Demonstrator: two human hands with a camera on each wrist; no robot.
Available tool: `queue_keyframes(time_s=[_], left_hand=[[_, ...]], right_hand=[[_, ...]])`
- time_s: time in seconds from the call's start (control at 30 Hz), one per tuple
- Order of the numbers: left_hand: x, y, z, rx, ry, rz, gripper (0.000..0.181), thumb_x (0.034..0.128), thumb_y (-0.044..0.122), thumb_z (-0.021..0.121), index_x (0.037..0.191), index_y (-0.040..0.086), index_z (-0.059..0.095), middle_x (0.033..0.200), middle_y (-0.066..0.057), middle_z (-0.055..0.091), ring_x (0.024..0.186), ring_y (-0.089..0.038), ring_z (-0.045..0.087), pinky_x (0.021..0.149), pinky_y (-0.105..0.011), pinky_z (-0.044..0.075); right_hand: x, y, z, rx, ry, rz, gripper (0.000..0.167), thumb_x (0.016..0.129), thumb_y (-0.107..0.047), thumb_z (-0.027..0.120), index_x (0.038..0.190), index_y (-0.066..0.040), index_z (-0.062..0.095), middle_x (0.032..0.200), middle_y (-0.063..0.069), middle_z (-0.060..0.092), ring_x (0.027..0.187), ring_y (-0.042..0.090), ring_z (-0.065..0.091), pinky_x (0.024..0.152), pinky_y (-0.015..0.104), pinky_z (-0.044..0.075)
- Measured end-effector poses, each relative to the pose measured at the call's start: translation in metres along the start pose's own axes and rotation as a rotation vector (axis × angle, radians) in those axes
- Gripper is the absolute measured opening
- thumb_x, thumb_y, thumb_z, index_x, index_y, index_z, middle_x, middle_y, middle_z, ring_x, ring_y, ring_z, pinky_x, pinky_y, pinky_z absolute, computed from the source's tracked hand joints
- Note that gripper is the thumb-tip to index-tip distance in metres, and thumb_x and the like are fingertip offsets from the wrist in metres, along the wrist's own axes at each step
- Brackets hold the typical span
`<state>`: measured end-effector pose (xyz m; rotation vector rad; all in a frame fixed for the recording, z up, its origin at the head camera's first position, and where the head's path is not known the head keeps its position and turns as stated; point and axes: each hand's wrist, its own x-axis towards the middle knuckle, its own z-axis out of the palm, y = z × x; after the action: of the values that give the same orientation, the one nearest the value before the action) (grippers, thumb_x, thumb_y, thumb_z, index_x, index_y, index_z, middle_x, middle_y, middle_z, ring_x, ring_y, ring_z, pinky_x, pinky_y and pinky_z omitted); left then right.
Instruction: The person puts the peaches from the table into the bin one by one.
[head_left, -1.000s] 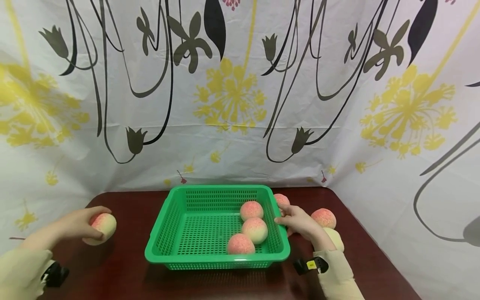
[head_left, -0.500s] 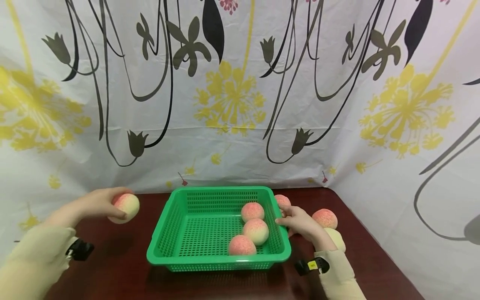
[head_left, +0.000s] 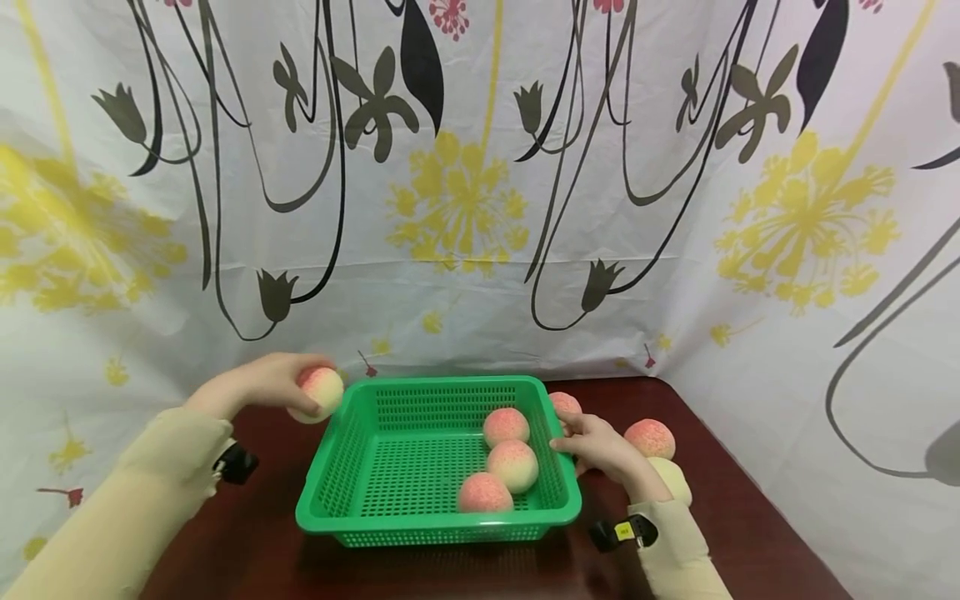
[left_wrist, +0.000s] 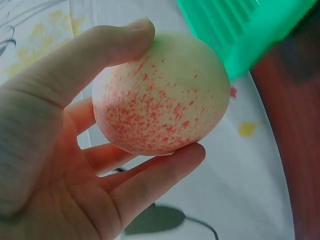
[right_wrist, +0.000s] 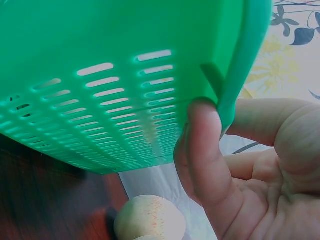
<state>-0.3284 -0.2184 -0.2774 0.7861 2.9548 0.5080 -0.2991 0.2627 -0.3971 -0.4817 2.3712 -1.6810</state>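
My left hand [head_left: 273, 385] grips a pale yellow peach with red speckles [left_wrist: 165, 95], raised just outside the left rim of the green plastic basket [head_left: 435, 521]. In the left wrist view the thumb lies over the peach's top and the fingers support it from below. My right hand [head_left: 600, 446] pinches the basket's right rim; in the right wrist view its fingers [right_wrist: 205, 140] curl against the outer wall under the lip. Inside the basket, on its right side, sit a back peach [head_left: 506, 426], a middle peach [head_left: 513, 467] and a front peach [head_left: 485, 493].
Outside the basket on the right lie a peach behind the right hand [head_left: 564, 403], a reddish peach [head_left: 649, 438] and a paler one [head_left: 672, 481] partly behind the forearm. The dark red table [head_left: 420, 575] meets a patterned cloth backdrop [head_left: 450, 325] at the back.
My left hand has carried its peach rightward and upward, from the table's left side to beside the basket's left rim. The right hand stays on the rim.
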Motion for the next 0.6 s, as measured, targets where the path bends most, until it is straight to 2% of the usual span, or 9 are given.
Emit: queue_keyframes(time_s=[0.23,0.43,0.6], left_hand=[[0.037,0.022,0.018,-0.021,-0.057,0.059,0.062,0.0689,0.022,0.081,0.127,0.013,0.061,0.106,-0.006,0.062,0.085,-0.021,0.053,0.069,-0.037,0.045],[0.060,0.030,0.039,-0.055,-0.119,0.053,0.067,0.0721,0.020,0.080,0.134,0.011,0.056,0.112,-0.007,0.058,0.086,-0.021,0.052,0.069,-0.038,0.046],[0.074,0.041,0.050,-0.055,-0.154,0.043,0.069,0.0742,0.018,0.080,0.137,0.009,0.053,0.120,-0.008,0.057,0.090,-0.021,0.053,0.071,-0.039,0.046]], right_hand=[[-0.001,0.000,0.000,0.008,-0.001,-0.001,0.068,0.096,-0.008,0.060,0.151,0.006,0.023,0.096,0.018,0.061,0.071,0.027,0.067,0.056,0.043,0.057],[0.001,-0.001,0.000,0.004,0.005,0.005,0.067,0.096,-0.009,0.060,0.151,0.005,0.025,0.097,0.017,0.060,0.072,0.028,0.067,0.056,0.043,0.057],[-0.001,0.000,0.000,0.003,0.016,0.015,0.067,0.096,-0.009,0.061,0.151,0.004,0.026,0.098,0.017,0.060,0.072,0.027,0.067,0.055,0.042,0.057]])
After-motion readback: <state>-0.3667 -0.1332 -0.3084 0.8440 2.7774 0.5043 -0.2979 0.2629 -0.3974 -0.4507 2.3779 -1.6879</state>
